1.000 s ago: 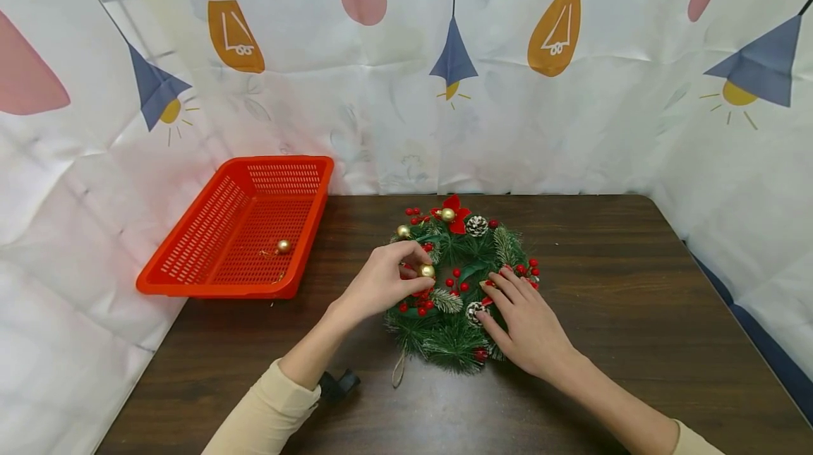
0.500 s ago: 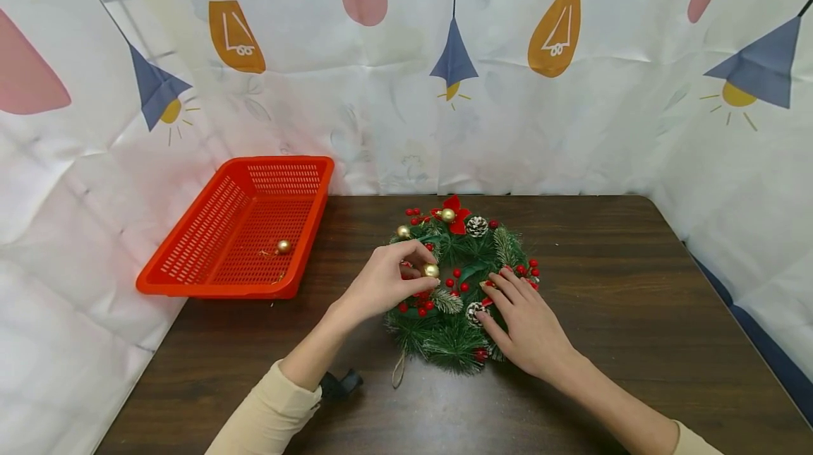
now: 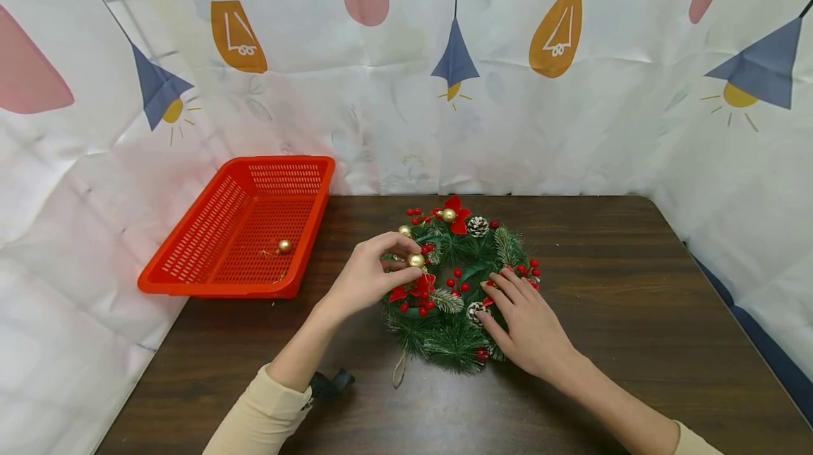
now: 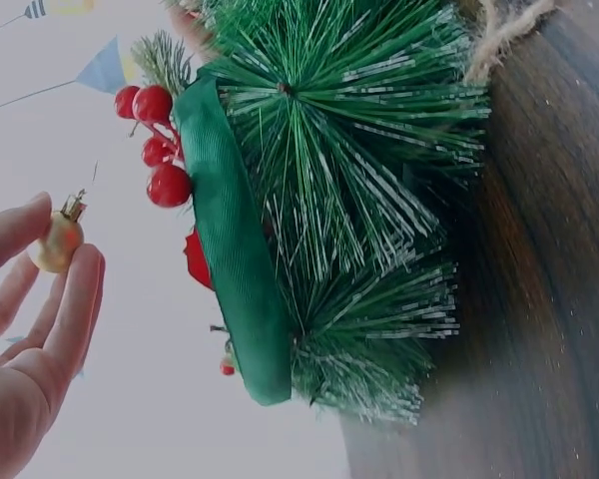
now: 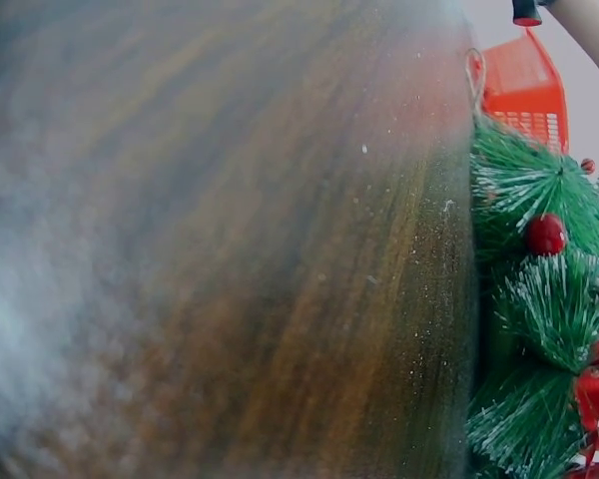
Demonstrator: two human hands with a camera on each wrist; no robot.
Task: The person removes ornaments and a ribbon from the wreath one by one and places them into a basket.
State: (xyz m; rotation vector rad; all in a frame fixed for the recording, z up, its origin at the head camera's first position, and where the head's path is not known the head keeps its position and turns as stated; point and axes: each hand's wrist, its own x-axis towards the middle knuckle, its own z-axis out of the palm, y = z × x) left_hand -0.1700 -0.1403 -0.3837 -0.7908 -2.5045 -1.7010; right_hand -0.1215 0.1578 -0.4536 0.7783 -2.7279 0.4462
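A green Christmas wreath (image 3: 452, 346), set with red berries, red flowers and pinecones, lies on the table. My left hand (image 3: 362, 273) is over its left side and pinches a small gold bauble (image 3: 416, 261) between thumb and fingers. In the left wrist view the bauble (image 4: 58, 242) shows its metal cap and a thin thread at the top, apart from the green ribbon (image 4: 235, 249). Across the wreath, my right hand (image 3: 524, 321) rests on the right side with fingers spread, near a frosted pinecone (image 3: 476, 312). Its fingers are largely out of the right wrist view.
To the left stands a red plastic basket (image 3: 216, 290) with another gold bauble (image 3: 284, 247) inside. Two more gold baubles sit on the wreath's upper part. A twine loop (image 3: 399, 370) sticks out at the wreath's front. A printed curtain (image 3: 394, 123) hangs behind the table (image 3: 635, 342).
My left hand first shifts the bauble slightly right, then draws it left and up, uncovering the red flower on the wreath's left side. My right hand stays in place.
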